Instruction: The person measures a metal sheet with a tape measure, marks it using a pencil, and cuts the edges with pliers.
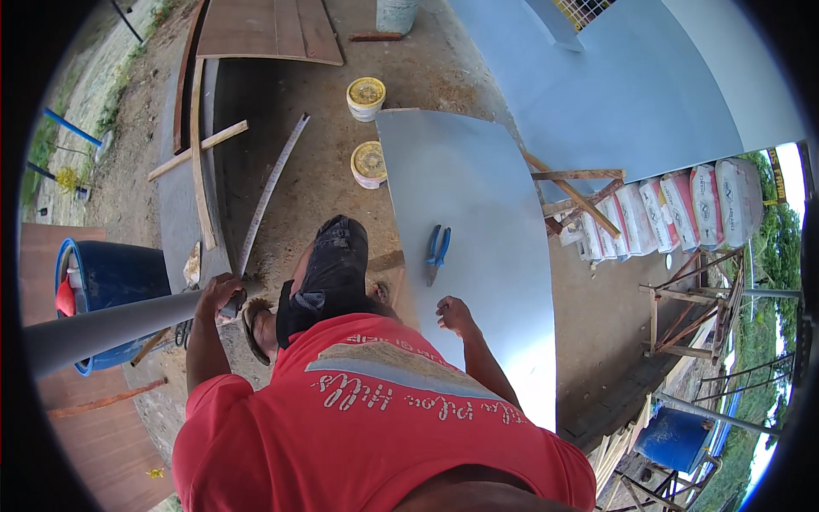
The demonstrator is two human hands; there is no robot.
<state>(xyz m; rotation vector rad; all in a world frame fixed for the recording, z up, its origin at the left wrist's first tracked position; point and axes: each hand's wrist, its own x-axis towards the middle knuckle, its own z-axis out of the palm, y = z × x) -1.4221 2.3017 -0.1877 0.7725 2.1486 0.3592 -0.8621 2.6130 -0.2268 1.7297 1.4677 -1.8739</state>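
My left hand (220, 294) is closed on a tape measure (235, 305) beside a grey pipe (119, 324); its extended blade (271, 183) reaches up across the concrete floor. My right hand (454, 317) has curled fingers at the left part of a large smooth metal sheet (469, 171); I cannot make out whether anything is in them. Blue-handled pliers (438, 246) lie on that sheet, a short way above my right hand.
Two round buckets (366, 98) stand on the floor (299, 85). Boards and battens (201, 154) lie at upper left, near a blue barrel (119, 264). Wooden trestles (576, 196), stacked sacks (674, 205), another large sheet (597, 102) and a blue drum (670, 439) are at right.
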